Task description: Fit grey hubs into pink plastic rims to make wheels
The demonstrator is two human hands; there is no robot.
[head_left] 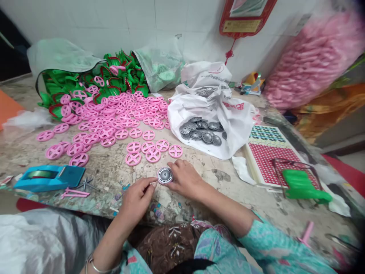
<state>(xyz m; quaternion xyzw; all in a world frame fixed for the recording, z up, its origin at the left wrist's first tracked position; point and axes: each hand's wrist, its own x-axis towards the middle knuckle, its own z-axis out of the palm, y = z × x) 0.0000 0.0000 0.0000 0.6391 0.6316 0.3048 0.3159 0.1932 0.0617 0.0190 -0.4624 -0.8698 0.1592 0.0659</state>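
My left hand (137, 200) half-closed, pinching rim of pink plastic wheel with metal disc insert (164, 175); right hand (185, 179) curled over far side, gripping rim; wheel between hands, two-sided hold likely keeps it steady; loose pink wheels (153, 155) just beyond; metal discs (207, 137) in white plastic bag (239, 129) ahead of right hand.

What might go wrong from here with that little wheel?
The pink wheel with a metal disc in it sits between the left hand and right hand, near the table's front edge, so it might slip and roll off. The loose pink wheels just beyond could also get knocked.
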